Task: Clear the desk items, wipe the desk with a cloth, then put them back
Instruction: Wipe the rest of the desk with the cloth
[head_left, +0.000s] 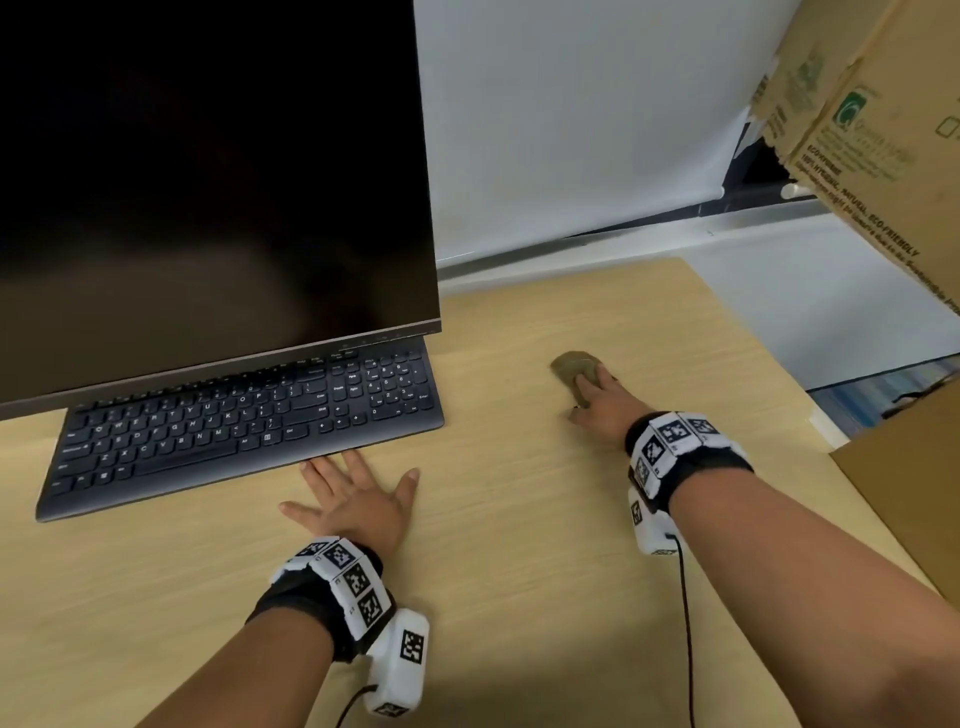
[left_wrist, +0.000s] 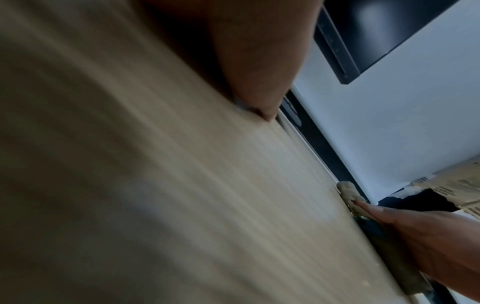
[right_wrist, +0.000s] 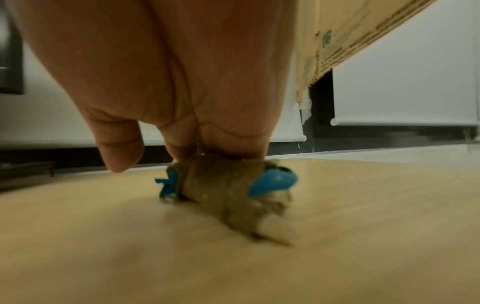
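The step in hand looks to be the wiping; to do it well, the cloth wants steady downward pressure and overlapping strokes, and the ground beside and under the keyboard should not be skipped.

Furthest left, the flat black keyboard (head_left: 244, 431) lies under the lower edge of the dark, switched-off monitor (head_left: 208, 171); its near right corner is just beyond the fingertips of the left hand (head_left: 358, 499), touching or nearly so, I cannot tell which; that hand lies palm down on the pale wood-grain desk (head_left: 493, 571), fingers straight and spread, holding nothing, likely bracing the body.

Further right, well apart from the left hand, the right hand (head_left: 597, 400) presses on a bunched olive-brown cloth with blue patches (right_wrist: 228, 189); the cloth sits under and just ahead of the fingers, which curl down onto its top, gripping it against the desk; the thumb (right_wrist: 119, 152) hangs beside it, apart from the fabric; the cloth is blurred in the wrist view.

To the right of that hand, a brown printed cardboard box (head_left: 883, 130) overhangs the desk's far corner; strokes should stop short of it.
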